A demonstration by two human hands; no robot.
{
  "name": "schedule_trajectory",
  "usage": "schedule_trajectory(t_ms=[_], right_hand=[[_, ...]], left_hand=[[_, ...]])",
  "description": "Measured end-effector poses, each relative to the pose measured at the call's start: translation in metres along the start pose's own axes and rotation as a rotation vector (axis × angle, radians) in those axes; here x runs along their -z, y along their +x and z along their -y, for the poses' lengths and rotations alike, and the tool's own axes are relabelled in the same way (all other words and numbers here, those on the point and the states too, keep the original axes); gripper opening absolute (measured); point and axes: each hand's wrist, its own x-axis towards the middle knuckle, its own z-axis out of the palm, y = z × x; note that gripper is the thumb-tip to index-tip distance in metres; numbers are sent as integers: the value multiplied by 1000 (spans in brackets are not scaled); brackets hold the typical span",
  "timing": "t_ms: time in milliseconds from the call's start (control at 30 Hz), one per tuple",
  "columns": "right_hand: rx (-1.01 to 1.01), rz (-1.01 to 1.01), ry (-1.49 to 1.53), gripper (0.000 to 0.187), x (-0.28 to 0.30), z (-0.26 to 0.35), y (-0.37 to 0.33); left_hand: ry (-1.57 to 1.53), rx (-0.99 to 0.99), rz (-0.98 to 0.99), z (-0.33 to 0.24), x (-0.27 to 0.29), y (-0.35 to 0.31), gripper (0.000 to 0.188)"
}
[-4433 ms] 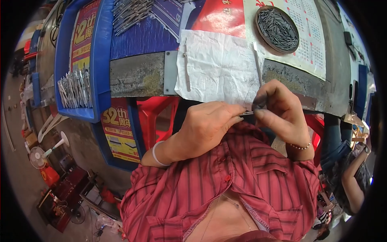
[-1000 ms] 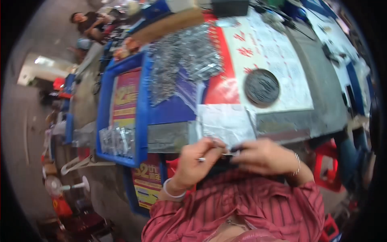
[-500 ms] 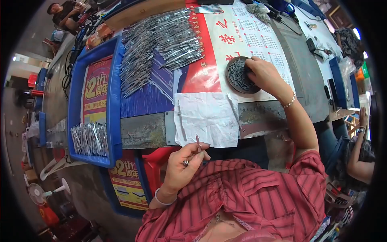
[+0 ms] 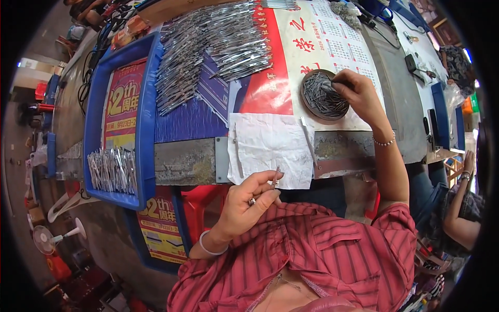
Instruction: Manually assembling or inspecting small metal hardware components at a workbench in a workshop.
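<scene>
My left hand (image 4: 248,204) pinches a small, thin metal strip (image 4: 276,178) between thumb and fingertips, in front of a creased white paper sheet (image 4: 270,151) at the table's near edge. A round dark bowl (image 4: 304,101) of short grey metal pins (image 4: 323,93) stands to the right of that sheet. Over the bowl's right side is my right hand (image 4: 361,96), thumb and fingers pressed together; whatever is between them is too small to make out. Many thin, shiny metal strips (image 4: 236,44) lie in rows on the far part of the table.
A blue tray (image 4: 148,109) at the left holds a bundle of similar strips (image 4: 112,169). Another blue tray (image 4: 132,234) sits lower down. A printed calendar sheet (image 4: 338,36) covers part of the table (image 4: 182,164). Another person's arm (image 4: 460,208) shows at the far right.
My right fingers have drawn back from among the pins toward the bowl's right side. My left hand, still pinching the strip, has shifted a little to the right. The whole view has turned slightly.
</scene>
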Motion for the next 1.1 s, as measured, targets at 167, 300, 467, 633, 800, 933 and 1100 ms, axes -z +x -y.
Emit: schedule_trajectory(t_ms=[167,300,467,633,800,933,1100], right_hand=[[-112,67,401,9,-1,14,-20],[-182,180,704,8,-18,39,-53],[-252,267,1039,11,-48,65,-89],[-305,253,1166,14,-61,74,-106],[-330,245,1252,10,-63,84,-114],[-344,279,1208,11,-65,87,-117],[-315,291,1148,12,-66,89,-117]], left_hand=[[30,-47,23,10,-4,3,24],[66,-71,48,13,-8,4,21],[39,1,99,-2,-14,6,18],[100,-70,77,4,-17,4,20],[123,-109,63,10,-20,2,18],[187,-166,43,12,-21,1,18],[228,-199,48,13,-18,2,19]])
